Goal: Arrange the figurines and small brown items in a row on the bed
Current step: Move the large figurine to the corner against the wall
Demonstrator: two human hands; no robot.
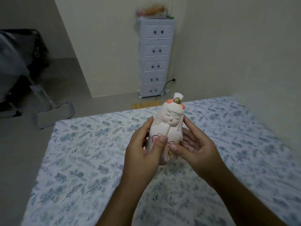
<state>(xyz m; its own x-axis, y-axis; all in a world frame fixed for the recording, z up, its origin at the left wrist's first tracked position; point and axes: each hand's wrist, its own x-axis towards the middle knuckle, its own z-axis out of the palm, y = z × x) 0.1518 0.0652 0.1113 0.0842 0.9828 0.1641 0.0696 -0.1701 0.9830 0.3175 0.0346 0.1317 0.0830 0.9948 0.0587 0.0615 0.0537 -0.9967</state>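
Observation:
A white ceramic figurine (169,123) with a pink headpiece, a gold ornament and flower patterns stands upright in the middle of the view, facing me. My left hand (145,150) grips its left side with the thumb across the front. On the other side, my right hand (193,147) cups it, fingers behind and thumb at the front. Its base is hidden by my hands, so whether it touches the bed (91,152) cannot be told. No small brown items or other figurines are in view.
The bed has a white sheet with blue leaf print. Past its far edge stands a tall white drawer cabinet (154,59) against the wall. At the left on the floor are a metal chair frame (53,111) and dark bags (19,53).

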